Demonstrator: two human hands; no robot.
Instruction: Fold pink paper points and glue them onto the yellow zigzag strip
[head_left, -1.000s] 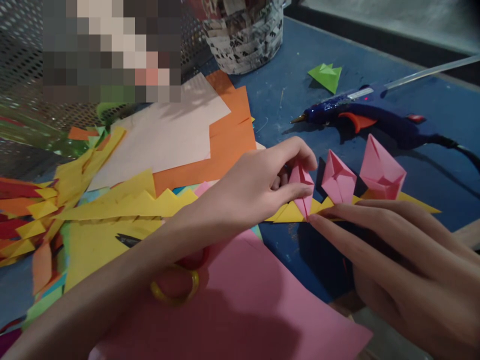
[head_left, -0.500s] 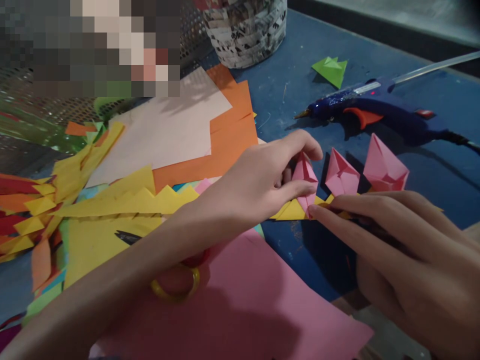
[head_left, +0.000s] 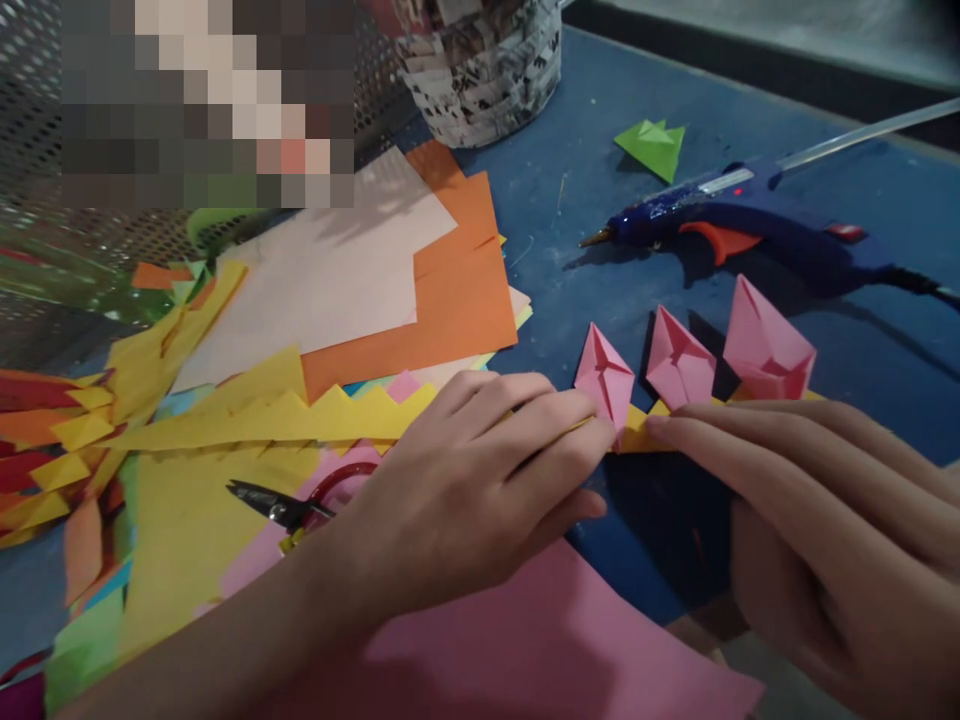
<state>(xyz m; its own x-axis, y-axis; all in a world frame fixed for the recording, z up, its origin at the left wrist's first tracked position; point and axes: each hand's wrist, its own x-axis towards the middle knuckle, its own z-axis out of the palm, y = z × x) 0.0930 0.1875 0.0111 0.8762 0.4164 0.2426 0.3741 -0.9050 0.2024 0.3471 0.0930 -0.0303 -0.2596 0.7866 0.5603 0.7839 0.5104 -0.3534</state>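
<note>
Left hand [head_left: 480,470] and right hand [head_left: 832,510] touched the yellow strip [head_left: 636,436] — whether gripping, unclear — pink folds [head_left: 684,370] by their fingertips.

Table [head_left: 561,300], blue top. Thereon: woven basket [head_left: 491,90], upper centre; folded green paper [head_left: 654,150], blue glue gun [head_left: 795,225], upper right; layered paper sheets [head_left: 465,290], left of centre.

Scuffed blue tabletop [head_left: 551,275], dark perforated panel [head_left: 30,75] behind, pale grey surface [head_left: 847,30] beyond a dark strip [head_left: 750,60], dim light
</note>
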